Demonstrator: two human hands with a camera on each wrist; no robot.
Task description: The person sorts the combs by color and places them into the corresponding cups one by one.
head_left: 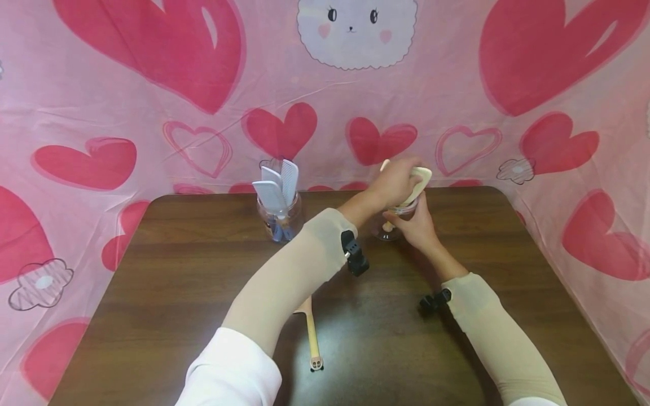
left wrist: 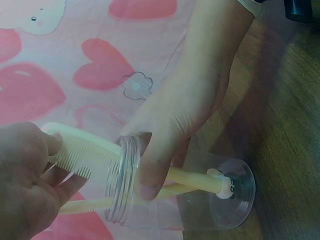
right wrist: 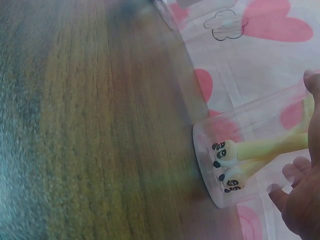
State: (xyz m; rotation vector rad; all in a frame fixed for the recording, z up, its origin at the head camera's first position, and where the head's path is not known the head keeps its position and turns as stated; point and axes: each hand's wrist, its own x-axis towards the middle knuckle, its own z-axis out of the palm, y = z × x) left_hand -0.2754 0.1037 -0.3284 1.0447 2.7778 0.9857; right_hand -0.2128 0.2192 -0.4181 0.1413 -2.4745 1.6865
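— Head view first: where are the hands? Both are at the far side of the worktop (head_left: 213,338). The left hand (head_left: 393,181) reaches across and grips the toothed head of a cream comb (head_left: 419,181), while the right hand (head_left: 416,228) wraps around a clear jar (head_left: 393,223) just under it.

— So which way does the comb lie from the grip? Its long axis runs down and a little left from the left hand into the jar mouth, close to upright. The left hand is above, the right hand lower and nearer the person. A second jar of white combs (head_left: 278,211) stands well to the left, and another cream comb (head_left: 312,338) lies flat nearer the person.

— Left wrist view? The left hand (left wrist: 27,185) pinches the comb (left wrist: 87,155) by its teeth end, fingers curled. The handle passes through the threaded mouth of the jar (left wrist: 125,180) and its tip sits near the base. The right hand (left wrist: 175,115) clasps the jar with the thumb across the rim.

— Right wrist view? The jar (right wrist: 235,165) stands on the worktop (right wrist: 100,125) near its back edge. Two panda-faced handle tips sit against its bottom, so two combs are inside. Fingertips of the right hand (right wrist: 300,200) press the glass.
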